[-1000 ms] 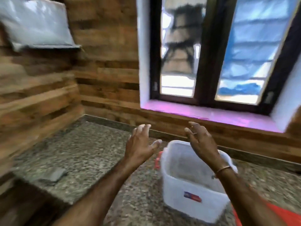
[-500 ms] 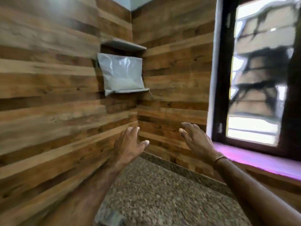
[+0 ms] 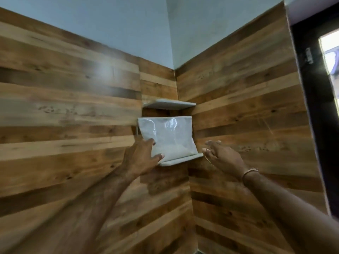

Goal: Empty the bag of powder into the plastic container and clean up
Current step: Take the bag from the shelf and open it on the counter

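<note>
A clear plastic bag (image 3: 170,136) with white powder settled at its bottom stands upright on the lower corner shelf (image 3: 183,159), leaning against the wood-panelled wall. My left hand (image 3: 141,158) is raised at the bag's lower left corner, fingers spread, thumb lying across the bag's front near the powder. My right hand (image 3: 222,158) is up just right of the shelf's end, fingers extended, a small gap between it and the bag. The plastic container is out of view.
A second, bare corner shelf (image 3: 169,103) sits directly above the bag. Wood-panelled walls (image 3: 73,116) meet in the corner, with pale painted wall above. A dark window frame (image 3: 319,107) runs down the right edge.
The view has swung up and left from the counter and white container to the wall corner. Both hands have risen and closed in on the bag; the left hand now reaches its lower left corner.
</note>
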